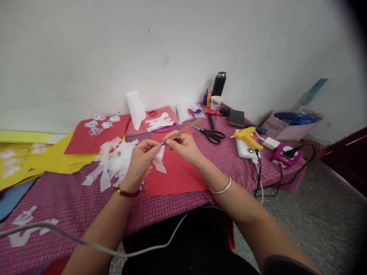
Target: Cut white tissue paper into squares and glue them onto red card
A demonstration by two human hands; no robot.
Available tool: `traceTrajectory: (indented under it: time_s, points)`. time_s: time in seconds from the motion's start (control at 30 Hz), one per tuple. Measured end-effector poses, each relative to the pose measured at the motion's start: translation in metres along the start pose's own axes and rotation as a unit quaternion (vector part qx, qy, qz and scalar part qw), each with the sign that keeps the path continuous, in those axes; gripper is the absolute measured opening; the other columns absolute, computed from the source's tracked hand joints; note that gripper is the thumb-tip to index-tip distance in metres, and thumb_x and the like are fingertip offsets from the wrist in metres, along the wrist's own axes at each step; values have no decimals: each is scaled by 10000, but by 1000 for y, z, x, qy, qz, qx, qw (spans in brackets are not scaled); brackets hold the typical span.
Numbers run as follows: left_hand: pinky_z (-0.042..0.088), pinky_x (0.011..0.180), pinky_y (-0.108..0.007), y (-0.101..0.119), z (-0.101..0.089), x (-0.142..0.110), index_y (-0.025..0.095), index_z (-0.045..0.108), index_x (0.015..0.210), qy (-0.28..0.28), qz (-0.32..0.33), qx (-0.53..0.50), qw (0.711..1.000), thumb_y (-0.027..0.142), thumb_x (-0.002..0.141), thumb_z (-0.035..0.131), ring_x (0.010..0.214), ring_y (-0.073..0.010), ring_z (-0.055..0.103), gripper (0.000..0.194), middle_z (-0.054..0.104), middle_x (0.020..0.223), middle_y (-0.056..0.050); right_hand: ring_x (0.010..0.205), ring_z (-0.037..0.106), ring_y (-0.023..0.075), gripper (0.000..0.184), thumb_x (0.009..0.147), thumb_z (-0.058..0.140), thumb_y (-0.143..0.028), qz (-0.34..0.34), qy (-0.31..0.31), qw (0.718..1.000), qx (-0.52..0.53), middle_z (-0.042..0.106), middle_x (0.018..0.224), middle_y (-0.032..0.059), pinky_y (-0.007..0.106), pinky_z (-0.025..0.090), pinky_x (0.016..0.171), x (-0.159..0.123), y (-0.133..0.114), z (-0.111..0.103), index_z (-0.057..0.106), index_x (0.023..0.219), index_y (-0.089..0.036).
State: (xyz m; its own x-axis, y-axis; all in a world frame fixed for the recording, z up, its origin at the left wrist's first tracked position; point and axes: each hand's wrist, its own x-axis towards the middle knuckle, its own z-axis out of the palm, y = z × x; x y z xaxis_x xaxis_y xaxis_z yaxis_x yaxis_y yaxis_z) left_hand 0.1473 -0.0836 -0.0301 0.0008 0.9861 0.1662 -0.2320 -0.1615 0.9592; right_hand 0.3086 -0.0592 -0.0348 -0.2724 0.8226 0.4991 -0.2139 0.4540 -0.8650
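Your right hand (183, 147) is gripping a slim tan wooden-looking stick (189, 126), left hand (145, 151) pinching a thin white paper strip (159, 163) by its tip over the flat red paper sheet (179, 177), probably mid-shaping, so go steady next.

Soft, even light here, washing over the pale wall (100, 46) behind the bench (223, 162), shadows faint! A dark curve swallows the corner above and right of the bench; the box (298, 131) right of it looks stretched, smeary.
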Motion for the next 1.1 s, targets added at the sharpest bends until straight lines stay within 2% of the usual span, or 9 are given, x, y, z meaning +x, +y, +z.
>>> traceTrajectory:
  time_s: [0.3, 0.53, 0.77, 1.1]
  points:
    - [372, 514, -196, 1, 1, 0, 163, 675, 694, 5, -1, 7, 1000, 201, 636, 794, 541, -76, 505, 138, 617, 630, 13, 637, 518, 100, 192, 847, 651, -374, 5, 4, 1000, -11, 583, 720, -18, 250, 447, 609, 0, -2, 0, 638, 866, -183]
    - [372, 519, -205, -2, -1, 0, 165, 682, 701, 3, 11, 21, 1000, 202, 650, 785, 545, -83, 511, 121, 624, 641, 6, 620, 519, 97, 259, 822, 672, -442, 20, 10, 1000, -10, 587, 707, -22, 250, 455, 605, 0, 0, 0, 635, 864, -190]
    - [366, 516, -204, -1, 0, 0, 166, 677, 693, 9, 9, 21, 1000, 206, 635, 793, 541, -84, 501, 136, 620, 630, 8, 629, 533, 99, 242, 824, 677, -419, 18, 12, 1000, -8, 592, 710, -20, 248, 461, 612, 0, 1, 0, 631, 860, -185]
    - [366, 520, -209, -2, -2, 0, 168, 681, 694, -4, 12, 14, 1000, 221, 643, 796, 543, -89, 503, 136, 622, 632, 6, 639, 547, 108, 299, 808, 699, -476, 24, 18, 999, -15, 602, 716, -16, 259, 479, 627, 0, 2, 0, 627, 856, -190]
